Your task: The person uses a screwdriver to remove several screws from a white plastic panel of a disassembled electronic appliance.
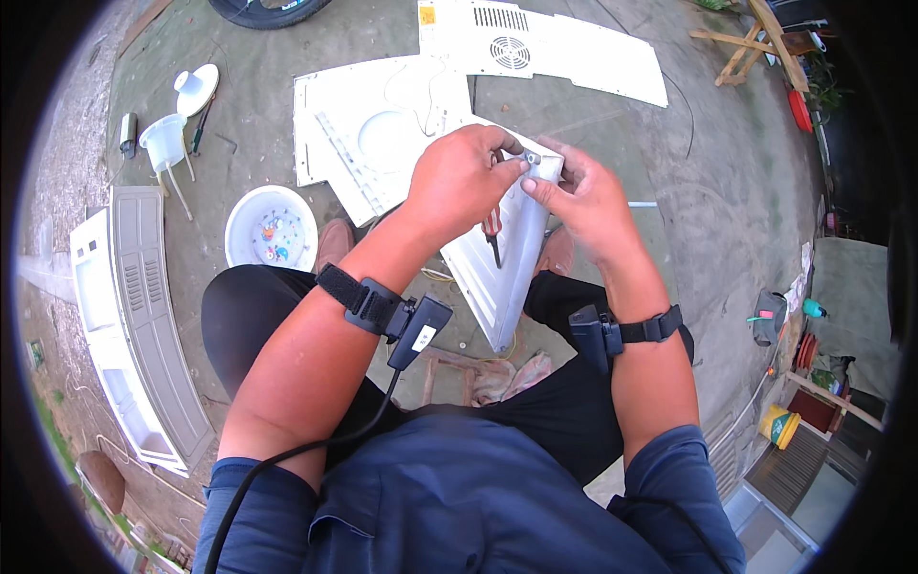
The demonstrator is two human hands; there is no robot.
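Observation:
My left hand (464,177) is closed, its thumb and forefinger at a small grey fitting (532,159) on the corner of a white panel (521,234). A screwdriver (492,223) with a red and pale handle is tucked in the same hand, its dark end pointing down over the panel. My right hand (585,196) grips the panel's corner from the other side, thumb on the near face and fingers behind. The panel stands tilted between my legs, its lower corner toward me. Exactly how the fitting sits on the corner is partly hidden by my fingers.
Beyond my hands lie more white panels (330,115), one with a round vent (510,53). At the left are a white basin (251,228), a plastic stool-like container (164,143) and a grey-white appliance casing (158,316). A wooden frame (751,48) stands far right, a yellow bucket (779,426) nearer.

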